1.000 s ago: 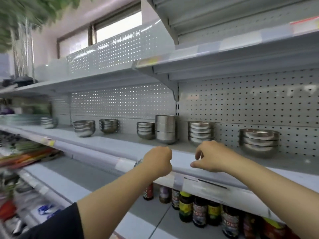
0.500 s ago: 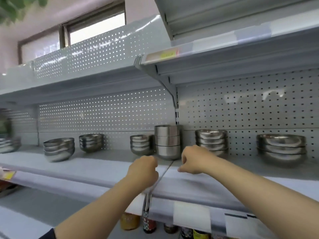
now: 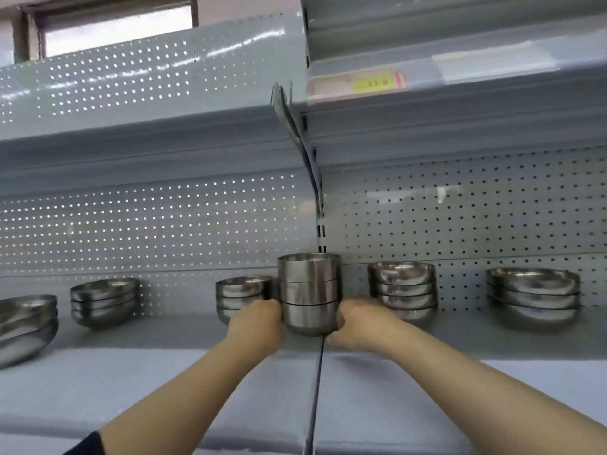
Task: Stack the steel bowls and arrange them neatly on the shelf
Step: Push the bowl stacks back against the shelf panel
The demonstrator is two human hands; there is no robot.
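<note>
Plainly, the left hand [image 3: 258, 323] and right hand [image 3: 358, 325] curl against opposite sides of the tall stack [image 3: 308, 292], three steel bowls standing mid-shelf [image 3: 164, 336]. Rigid, smooth and probably slippery (likely light too), it is best gripped low on the bottom bowl so the upper ones don't slide.

I get even, fairly bright daylight from the window [image 3: 115, 27] at top left; it shines through the pegboard [image 3: 147, 224] holes below it. Soft glare on the steel bowls [image 3: 308, 290]. Slight motion blur overall, wide-angle bending at the edges.
</note>
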